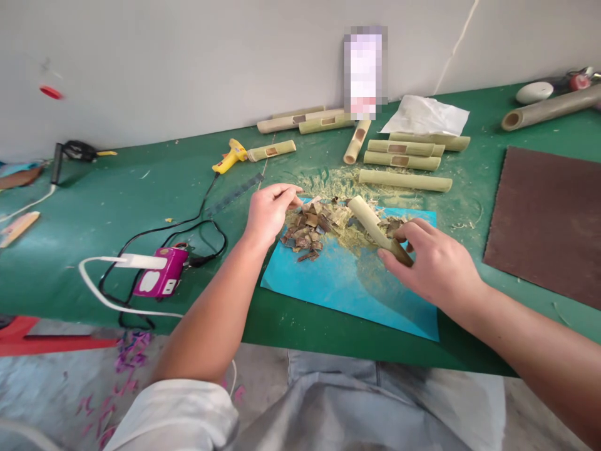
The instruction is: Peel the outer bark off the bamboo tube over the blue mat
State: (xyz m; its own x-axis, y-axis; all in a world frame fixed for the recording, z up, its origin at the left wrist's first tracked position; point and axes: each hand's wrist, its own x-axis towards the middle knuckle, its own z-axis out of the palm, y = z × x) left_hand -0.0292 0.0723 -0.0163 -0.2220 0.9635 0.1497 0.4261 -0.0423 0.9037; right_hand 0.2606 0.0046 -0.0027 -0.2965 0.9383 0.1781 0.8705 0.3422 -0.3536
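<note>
My right hand (429, 254) is closed around the lower end of a pale green bamboo tube (365, 216). The tube is tilted, its far end resting over or just above a heap of shavings, and a notch shows in its side. My left hand (273, 210) is closed in a pinch at the heap's left edge; whatever lies between its fingertips is too small to make out. Beneath both hands spreads a blue sheet (319, 279), bearing brown dry flakes (307, 232) and yellowish bamboo shavings (340, 228).
Several notched bamboo tubes (406, 180) lie behind the sheet on the green table (70, 269). A yellow glue gun (230, 156) is at the left, its cord reaching a purple power adapter (162, 272). A brown mat (547, 219) lies right; a phone (365, 72) leans on the wall.
</note>
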